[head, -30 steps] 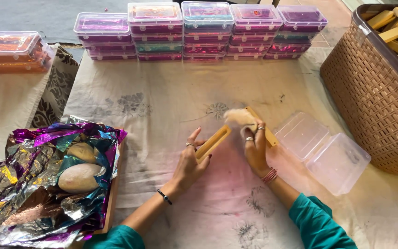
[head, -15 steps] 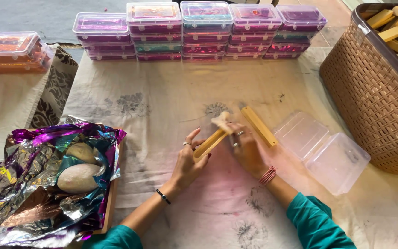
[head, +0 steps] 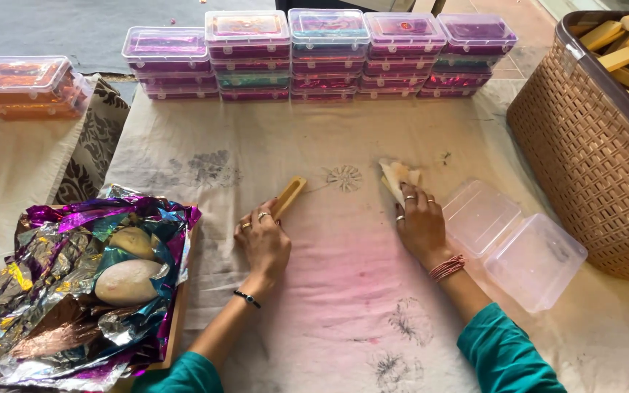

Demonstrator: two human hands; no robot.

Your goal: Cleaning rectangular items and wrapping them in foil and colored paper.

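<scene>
Wooden stick (head: 289, 196) lies on the stained cloth (head: 343, 276), pinned flat under the fingertips of the left hand (head: 263, 240), apparently to steady it. Right hand (head: 420, 222) presses a crumpled pale rag (head: 398, 178) to the cloth, fingers curled over it. Open clear box (head: 515, 244) waits just beside; wicker basket (head: 591, 145) holds more sticks.

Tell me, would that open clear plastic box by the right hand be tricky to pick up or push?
The clear plastic box looks thin-walled and empty, so probably light and apt to slide on the cloth. Its lid lies open flat, so it would likely flop when lifted. Low and wide, it seems unlikely to tip.
</scene>
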